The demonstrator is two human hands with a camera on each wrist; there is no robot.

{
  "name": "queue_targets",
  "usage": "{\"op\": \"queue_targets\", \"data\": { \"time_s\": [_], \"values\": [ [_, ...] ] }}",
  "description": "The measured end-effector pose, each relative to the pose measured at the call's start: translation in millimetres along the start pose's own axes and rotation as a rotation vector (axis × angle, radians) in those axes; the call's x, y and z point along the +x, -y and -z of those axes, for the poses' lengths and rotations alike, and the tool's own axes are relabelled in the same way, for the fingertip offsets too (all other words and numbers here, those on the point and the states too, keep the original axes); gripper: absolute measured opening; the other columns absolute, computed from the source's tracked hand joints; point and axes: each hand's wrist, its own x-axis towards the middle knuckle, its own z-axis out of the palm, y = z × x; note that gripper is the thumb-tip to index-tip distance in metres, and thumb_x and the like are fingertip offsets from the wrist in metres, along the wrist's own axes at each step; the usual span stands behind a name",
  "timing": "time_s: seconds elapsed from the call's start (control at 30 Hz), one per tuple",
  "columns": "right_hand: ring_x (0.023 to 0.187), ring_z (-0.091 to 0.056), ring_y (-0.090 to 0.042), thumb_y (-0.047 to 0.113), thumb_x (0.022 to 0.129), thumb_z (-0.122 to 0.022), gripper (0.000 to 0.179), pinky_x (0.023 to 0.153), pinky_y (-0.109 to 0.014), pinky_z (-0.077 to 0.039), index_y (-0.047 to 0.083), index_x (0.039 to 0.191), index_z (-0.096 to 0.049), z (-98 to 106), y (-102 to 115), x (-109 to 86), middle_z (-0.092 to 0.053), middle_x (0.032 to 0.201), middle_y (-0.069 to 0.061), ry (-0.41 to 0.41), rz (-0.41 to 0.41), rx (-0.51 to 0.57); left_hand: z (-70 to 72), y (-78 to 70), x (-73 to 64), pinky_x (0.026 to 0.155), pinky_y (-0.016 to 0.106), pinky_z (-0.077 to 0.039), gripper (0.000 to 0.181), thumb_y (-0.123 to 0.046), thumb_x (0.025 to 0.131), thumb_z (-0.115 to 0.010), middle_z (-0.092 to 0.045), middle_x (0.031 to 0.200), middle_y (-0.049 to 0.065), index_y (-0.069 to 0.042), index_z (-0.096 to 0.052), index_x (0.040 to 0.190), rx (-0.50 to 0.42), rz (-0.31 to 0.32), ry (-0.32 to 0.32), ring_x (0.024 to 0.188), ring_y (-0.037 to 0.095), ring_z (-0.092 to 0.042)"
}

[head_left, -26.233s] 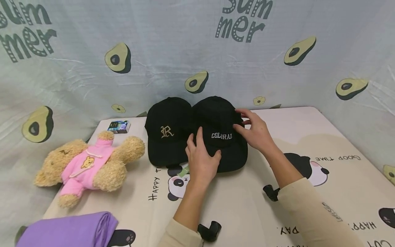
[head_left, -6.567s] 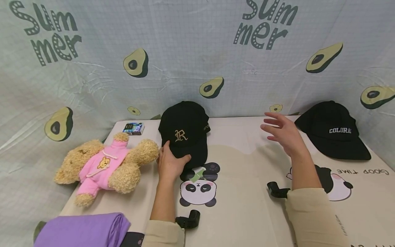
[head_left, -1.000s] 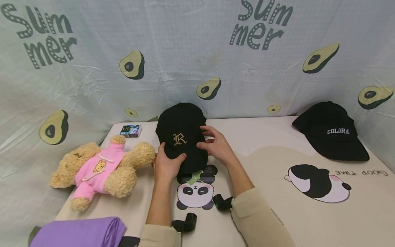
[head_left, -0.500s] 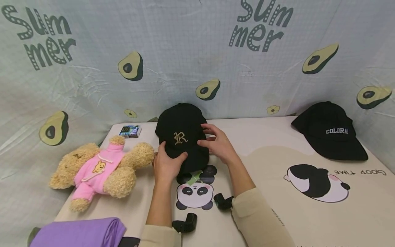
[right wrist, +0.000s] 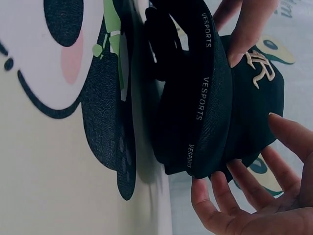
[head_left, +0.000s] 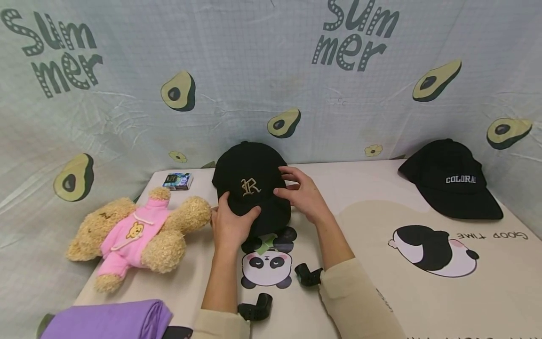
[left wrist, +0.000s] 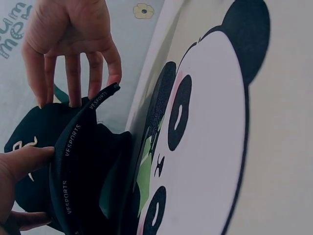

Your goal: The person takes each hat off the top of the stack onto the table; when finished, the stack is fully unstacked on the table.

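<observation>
A black baseball cap (head_left: 249, 162) with a gold R stands near the back wall, crown up. My left hand (head_left: 230, 226) grips its brim from the left, thumb on top; the fingers go partly out of sight at its edge. On the right side of the cap, my right hand (head_left: 306, 195) holds the crown's edge between thumb and fingers. In the right wrist view, the fingertips (right wrist: 200, 188) touch the cap's lower rim. The brim's underside and lettered inner band (left wrist: 72, 139) face the left wrist camera. A second black cap (head_left: 449, 179), lettered COLORA, sits far right.
A teddy bear (head_left: 135, 235) in a pink hoodie lies left of the cap, one leg close to my left hand. Behind it is a small box (head_left: 178, 181). A folded purple cloth (head_left: 106, 320) lies at the front left. The patterned curtain (head_left: 237, 70) borders the table's back.
Earlier the two caps stood side by side; the lettered one is now far right. My right hand has come to the R cap. Within the last second this cap has turned slightly rightward.
</observation>
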Motion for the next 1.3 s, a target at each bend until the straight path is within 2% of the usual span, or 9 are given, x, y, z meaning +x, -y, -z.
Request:
{"op": "queue_targets", "data": {
  "time_s": [0.2, 0.5, 0.9, 1.3],
  "values": [
    [0.127, -0.057, -0.033, 0.017, 0.093, -0.073, 0.063, 0.094, -0.048, -0.057, 0.024, 0.151, -0.051, 3, 2, -1.3, -0.051, 0.153, -0.010, 0.004, -0.001, 0.004, -0.6, -1.7, -1.2, 0.117, 0.066, -0.033, 0.092, -0.041, 0.087, -0.077, -0.033, 0.157, 0.029, -0.012, -0.030, 0.161, -0.011, -0.005, -0.003, 0.145, 0.048, -0.031],
    [0.129, -0.056, -0.033, 0.017, 0.093, -0.073, 0.062, 0.089, -0.046, -0.056, 0.024, 0.150, -0.052, 11, 6, -4.2, -0.052, 0.153, -0.009, 0.007, 0.008, 0.018, -0.8, -6.3, -3.0, 0.116, 0.065, -0.033, 0.093, -0.044, 0.086, -0.077, -0.031, 0.156, 0.029, -0.014, -0.030, 0.161, -0.005, -0.016, 0.000, 0.143, 0.046, -0.032],
    [0.131, -0.057, -0.033, 0.019, 0.093, -0.073, 0.061, 0.095, -0.052, -0.055, 0.024, 0.150, -0.053, 23, 12, -7.0, -0.053, 0.153, -0.008, -0.009, -0.001, 0.003, -8.4, -13.2, -9.4, 0.113, 0.063, -0.037, 0.092, -0.043, 0.084, -0.080, -0.032, 0.149, 0.029, -0.014, -0.035, 0.159, -0.027, -0.049, -0.024, 0.137, 0.046, -0.039],
    [0.130, -0.057, -0.033, 0.020, 0.094, -0.073, 0.061, 0.096, -0.053, -0.055, 0.023, 0.151, -0.052, 32, 18, -11.9, -0.052, 0.153, -0.009, -0.009, -0.004, 0.006, -11.5, -17.7, -12.8, 0.113, 0.062, -0.038, 0.093, -0.045, 0.085, -0.080, -0.031, 0.150, 0.026, -0.017, -0.033, 0.160, -0.046, -0.057, -0.004, 0.137, 0.042, -0.038]
  ]
}}
